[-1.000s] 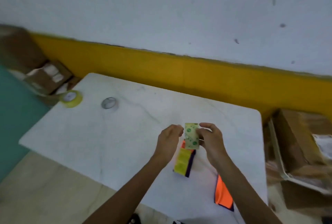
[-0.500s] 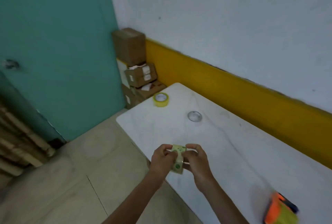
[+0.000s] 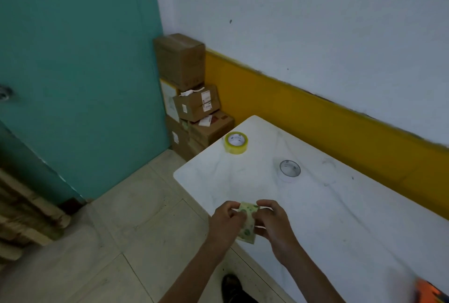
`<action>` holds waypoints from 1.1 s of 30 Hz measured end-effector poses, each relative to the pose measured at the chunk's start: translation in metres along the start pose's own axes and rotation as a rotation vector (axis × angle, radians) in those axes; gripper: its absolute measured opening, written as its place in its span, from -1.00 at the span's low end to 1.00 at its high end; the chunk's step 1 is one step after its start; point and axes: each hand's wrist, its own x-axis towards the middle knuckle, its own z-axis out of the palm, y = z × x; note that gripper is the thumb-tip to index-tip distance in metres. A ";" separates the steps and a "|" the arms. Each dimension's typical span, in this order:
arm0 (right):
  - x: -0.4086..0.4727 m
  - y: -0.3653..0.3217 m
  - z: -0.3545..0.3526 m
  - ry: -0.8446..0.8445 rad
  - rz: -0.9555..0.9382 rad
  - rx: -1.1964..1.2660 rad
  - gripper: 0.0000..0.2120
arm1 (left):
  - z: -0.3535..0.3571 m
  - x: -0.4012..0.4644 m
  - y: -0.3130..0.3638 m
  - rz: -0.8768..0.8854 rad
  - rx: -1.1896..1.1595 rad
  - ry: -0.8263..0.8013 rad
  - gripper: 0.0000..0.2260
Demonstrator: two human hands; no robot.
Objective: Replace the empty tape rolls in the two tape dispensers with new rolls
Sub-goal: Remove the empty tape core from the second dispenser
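Note:
Both hands hold a flattened pale cardboard piece with green dots, an empty tape core as far as I can tell, over the near left edge of the white table. My left hand pinches its left side and my right hand its right side. A full yellowish tape roll lies flat at the table's far left corner. A clear tape roll lies flat to its right. An orange dispenser shows only partly at the bottom right corner.
Stacked cardboard boxes stand in the corner beside the teal door. A yellow wall band runs behind the table. Wooden slats lie at the left on the tiled floor. A dark shoe is below the table edge.
The view has swung left from the table's middle to its left corner. My hands moved with the cardboard piece away from the dispensers, which have left the centre of view.

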 end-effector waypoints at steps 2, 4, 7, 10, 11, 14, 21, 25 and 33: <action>0.022 -0.003 0.004 0.020 0.004 0.017 -0.78 | -0.005 0.020 0.006 0.005 0.034 -0.048 -0.79; 0.047 -0.005 0.007 0.034 0.008 0.048 -0.78 | -0.010 0.045 0.014 0.006 0.059 -0.093 -0.71; 0.088 -0.013 0.012 0.037 -0.003 0.121 -0.78 | -0.015 0.094 0.026 0.023 0.108 -0.150 -0.68; 0.128 -0.024 0.019 0.070 0.018 0.161 -0.77 | -0.016 0.142 0.040 0.010 0.160 -0.186 -0.75; 0.140 -0.028 0.021 0.087 0.025 0.180 -0.77 | -0.015 0.157 0.045 0.006 0.167 -0.197 -0.74; 0.179 -0.038 0.021 0.128 0.027 0.203 -0.76 | -0.008 0.201 0.056 -0.010 0.178 -0.226 -0.74; 0.245 -0.048 0.010 0.259 0.025 0.120 -0.77 | 0.016 0.277 0.067 0.144 0.379 -0.285 -0.69; 0.268 -0.036 0.001 0.299 0.101 0.050 -0.80 | 0.036 0.312 0.065 0.379 0.674 -0.342 -0.62; 0.270 -0.015 0.003 0.556 0.143 0.024 -0.91 | 0.078 0.368 0.048 0.746 1.282 -0.531 -0.52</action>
